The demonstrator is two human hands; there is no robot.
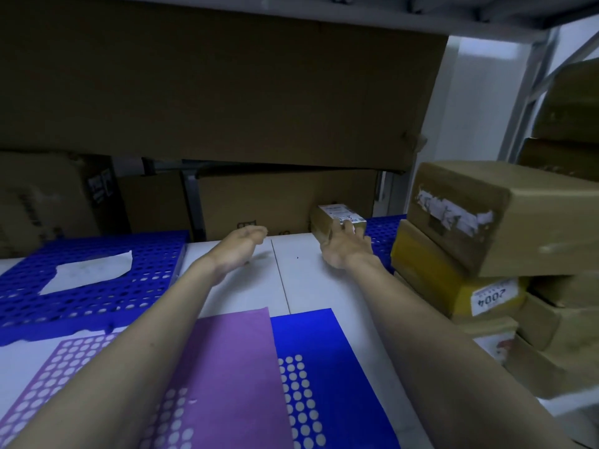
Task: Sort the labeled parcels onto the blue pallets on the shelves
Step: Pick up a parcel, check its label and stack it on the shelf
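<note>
1. Nearest the camera, two bare forearms reach forward over the white shelf board [304, 270], the landmark for everything below. A purple perforated sheet [227, 367] and a blue perforated sheet [327, 361] lie flat on the board's near part, side by side and touching along one edge.
2. On the board's left part lies a blue pallet [97, 286] with a white scrap of paper [87, 272] on top of it.
3. At the board's right edge stands a stack of parcels [479, 254]: a brown taped box with a torn white label sits tilted on a yellow parcel whose tag reads 2004, and more brown parcels sit beneath and behind them.
4. Further in, above the board's middle, the left hand [241, 243] holds nothing; its fingers are loosely curled, and whether it touches the board cannot be told.
5. At the board's far right, the right hand [348, 246] grips a small brown parcel [327, 222] with a white label on top, fingers curled over its near side. The parcel sits at the far edge of the board, just beside a second blue pallet [384, 231] that runs behind the stack.
6. Beyond the board's far edge, large cardboard cartons [285, 202] stand in shadow, and a wide brown carton [210, 92] spans the space above them.
</note>
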